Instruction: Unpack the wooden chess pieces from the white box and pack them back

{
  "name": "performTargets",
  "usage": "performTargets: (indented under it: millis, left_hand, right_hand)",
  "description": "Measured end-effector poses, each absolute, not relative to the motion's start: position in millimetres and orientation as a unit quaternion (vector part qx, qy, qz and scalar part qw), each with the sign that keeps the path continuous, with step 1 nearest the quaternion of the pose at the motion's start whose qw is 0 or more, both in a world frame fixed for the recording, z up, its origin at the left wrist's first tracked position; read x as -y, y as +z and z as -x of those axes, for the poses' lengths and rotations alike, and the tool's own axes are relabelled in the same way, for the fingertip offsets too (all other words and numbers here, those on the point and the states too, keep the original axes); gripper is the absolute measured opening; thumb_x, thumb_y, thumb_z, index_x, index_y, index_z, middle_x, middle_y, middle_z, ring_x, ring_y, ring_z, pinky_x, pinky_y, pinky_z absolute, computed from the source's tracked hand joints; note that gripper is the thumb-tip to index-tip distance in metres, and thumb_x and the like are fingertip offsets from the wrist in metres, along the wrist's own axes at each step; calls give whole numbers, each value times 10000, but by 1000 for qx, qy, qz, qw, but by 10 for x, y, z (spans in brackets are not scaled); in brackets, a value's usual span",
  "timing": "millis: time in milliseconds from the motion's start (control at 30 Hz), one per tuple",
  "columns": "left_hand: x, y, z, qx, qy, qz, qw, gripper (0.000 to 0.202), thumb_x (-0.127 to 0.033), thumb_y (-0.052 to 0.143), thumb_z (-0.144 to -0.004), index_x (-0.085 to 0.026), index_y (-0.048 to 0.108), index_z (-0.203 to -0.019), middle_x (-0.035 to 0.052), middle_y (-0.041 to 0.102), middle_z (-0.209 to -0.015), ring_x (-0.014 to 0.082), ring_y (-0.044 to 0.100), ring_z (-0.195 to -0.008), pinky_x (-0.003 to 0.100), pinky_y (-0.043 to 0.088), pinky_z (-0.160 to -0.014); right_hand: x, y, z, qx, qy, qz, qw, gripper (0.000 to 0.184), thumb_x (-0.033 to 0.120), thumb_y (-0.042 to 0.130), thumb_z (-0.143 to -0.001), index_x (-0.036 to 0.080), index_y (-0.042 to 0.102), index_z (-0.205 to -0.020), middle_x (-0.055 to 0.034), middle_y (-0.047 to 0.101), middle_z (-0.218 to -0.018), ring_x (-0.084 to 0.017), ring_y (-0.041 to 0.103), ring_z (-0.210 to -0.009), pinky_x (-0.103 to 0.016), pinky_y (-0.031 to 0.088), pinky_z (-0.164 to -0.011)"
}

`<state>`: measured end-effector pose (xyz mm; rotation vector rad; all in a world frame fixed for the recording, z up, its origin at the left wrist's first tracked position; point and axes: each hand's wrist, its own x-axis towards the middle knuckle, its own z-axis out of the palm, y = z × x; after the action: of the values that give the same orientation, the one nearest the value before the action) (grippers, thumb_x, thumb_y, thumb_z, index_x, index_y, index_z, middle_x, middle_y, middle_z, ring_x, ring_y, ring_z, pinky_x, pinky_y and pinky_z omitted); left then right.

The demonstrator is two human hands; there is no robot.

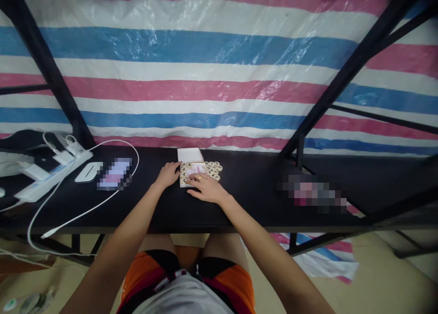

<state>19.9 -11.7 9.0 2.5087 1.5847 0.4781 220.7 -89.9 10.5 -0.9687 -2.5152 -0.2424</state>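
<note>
A shallow white box [181, 185] stands on the black table, with round Chinese chess pieces [184, 175] lined up along its left side. A pink-and-white printed sheet [192, 169] also shows inside it. My left hand [168, 174] holds the box at its left edge, fingers at the upper corner. Over the box's right half lies my right hand [207, 187], a ring on one finger; its fingertips touch the row of pieces and the thumb is spread away. Several loose chess pieces [215, 168] lie just right of the box, partly behind my right hand. Behind stands a white lid [190, 154].
To the left are a blurred phone [115, 173], a white device [89, 172], a power strip [51, 180] and a looping white cable [80, 212]. Blurred items [315, 193] sit at the right. Black metal posts [345, 83] and a striped sheet [205, 95] bound the table.
</note>
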Motion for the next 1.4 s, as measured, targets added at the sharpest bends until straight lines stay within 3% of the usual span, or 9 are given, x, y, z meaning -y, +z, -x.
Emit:
performTargets:
  millis: [167, 433, 767, 1000, 1167, 1400]
  left_hand:
    - [99, 74, -198, -525, 158, -834, 63, 488, -204, 443, -875, -183, 481, -1360, 101, 605, -1225, 261, 525, -1123, 373, 420, -953]
    - [89, 58, -194, -525, 162, -833, 67, 483, -211, 452, -878, -191, 483, -1359, 103, 606, -1224, 263, 524, -1125, 376, 421, -950]
    - [84, 51, -191, -525, 164, -833, 63, 484, -203, 457, -871, -189, 488, -1354, 103, 604, -1216, 260, 528, -1115, 377, 417, -957]
    - [91, 60, -191, -525, 164, -832, 69, 477, -220, 447, -878, -186, 491, -1352, 108, 604, -1216, 260, 527, -1117, 375, 421, -950]
    - [101, 74, -186, -526, 160, -832, 71, 484, -222, 439, -877, -193, 483, -1358, 100, 608, -1208, 255, 527, -1114, 373, 418, -953]
    - [81, 58, -187, -527, 156, -833, 70, 491, -231, 445, -878, -190, 476, -1366, 106, 602, -1211, 261, 525, -1115, 375, 417, -952]
  right_hand:
    - [886, 96, -2222, 899, -82, 373, 214, 327, 424, 429, -948, 198, 633, -1066, -96, 613, -1051, -214, 558, -966, -359, 412, -878]
    - [899, 137, -2219, 898, -102, 386, 186, 365, 445, 385, -960, 224, 639, -1101, -100, 573, -1182, -224, 560, -989, -390, 402, -915]
    - [888, 106, -2239, 885, -104, 405, 204, 353, 424, 396, -959, 221, 666, -1063, -102, 586, -1176, -213, 586, -965, -367, 442, -882]
    - [849, 145, -2393, 810, -72, 476, 335, 369, 381, 349, -970, 219, 674, -1037, -94, 594, -1152, -194, 588, -994, -328, 444, -912]
    - [763, 126, -2827, 612, -14, 644, 458, 472, 419, 257, -972, 197, 671, -1010, -99, 587, -1120, -196, 574, -997, -313, 428, -892]
    - [708, 17, -3101, 535, 69, 770, 339, 496, 411, 239, -968, 190, 682, -947, -92, 631, -977, -197, 575, -901, -294, 404, -822]
